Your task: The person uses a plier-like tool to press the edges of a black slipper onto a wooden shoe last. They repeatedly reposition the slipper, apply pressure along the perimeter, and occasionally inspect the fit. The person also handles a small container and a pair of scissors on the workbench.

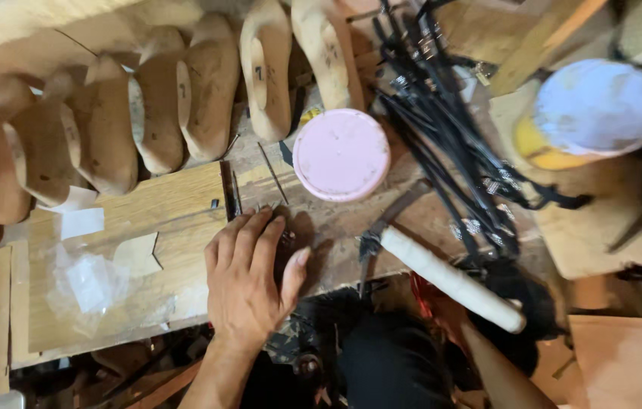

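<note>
The left hand lies flat on the worn wooden tabletop, fingers spread and gripping nothing, their tips just beside a thin dark metal awl whose long axis runs away from the person. A round pink-lidded tub stands near it. The white-wrapped hammer handle slants down to the right; the right hand is hidden.

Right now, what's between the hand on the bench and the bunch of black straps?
In the head view, a white-handled tool lies between the left hand and the black straps, with the pink round lid farther up.
</note>
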The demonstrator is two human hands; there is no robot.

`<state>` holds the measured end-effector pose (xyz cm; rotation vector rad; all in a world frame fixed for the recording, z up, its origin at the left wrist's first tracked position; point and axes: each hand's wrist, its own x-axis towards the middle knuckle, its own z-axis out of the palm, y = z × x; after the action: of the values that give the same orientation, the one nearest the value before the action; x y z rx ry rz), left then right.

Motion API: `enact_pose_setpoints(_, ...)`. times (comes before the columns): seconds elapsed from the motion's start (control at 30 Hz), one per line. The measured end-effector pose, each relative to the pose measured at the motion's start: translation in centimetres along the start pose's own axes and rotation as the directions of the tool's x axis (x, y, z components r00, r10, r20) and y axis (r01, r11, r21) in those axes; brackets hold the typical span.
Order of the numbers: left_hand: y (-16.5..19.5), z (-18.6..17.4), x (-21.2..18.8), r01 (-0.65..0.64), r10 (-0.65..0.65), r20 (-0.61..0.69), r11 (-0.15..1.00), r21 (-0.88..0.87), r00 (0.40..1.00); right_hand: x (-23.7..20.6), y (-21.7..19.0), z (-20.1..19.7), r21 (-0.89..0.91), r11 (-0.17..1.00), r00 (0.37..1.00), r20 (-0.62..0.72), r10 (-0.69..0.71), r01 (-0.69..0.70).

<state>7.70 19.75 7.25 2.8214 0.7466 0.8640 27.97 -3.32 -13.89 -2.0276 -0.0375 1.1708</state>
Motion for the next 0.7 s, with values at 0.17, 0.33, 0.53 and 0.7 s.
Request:
enact_pose_setpoints(0.17,0.0,0.1,-0.1,0.015,-0.015,-0.031,1.000,-0.003,0.999,-8.8,2.3,-3.6,0.100,0.975,0.980,0.018,0.199,-0.200)
enact_pose_setpoints(0.33,0.0,0.5,0.0,0.038,-0.039,-0.044,0.999,-0.015,0.998,-13.6,5.7,-6.8,-0.100,0.995,0.996,-0.081,-0.023,0.015)
enact_pose_setpoints(0.53,-0.6,1.3,0.0,0.055,-0.054,-0.044,0.998,0.006,0.998,-16.4,9.2,-7.6,-0.064,0.974,0.850,-0.479,-0.219,0.216)
enact_pose_setpoints(0.7,-0.7,1.5,0.1,0.067,-0.067,-0.026,0.998,0.019,0.997,-17.0,9.4,-7.9,-0.129,0.747,0.465,-0.710,-0.528,0.652)
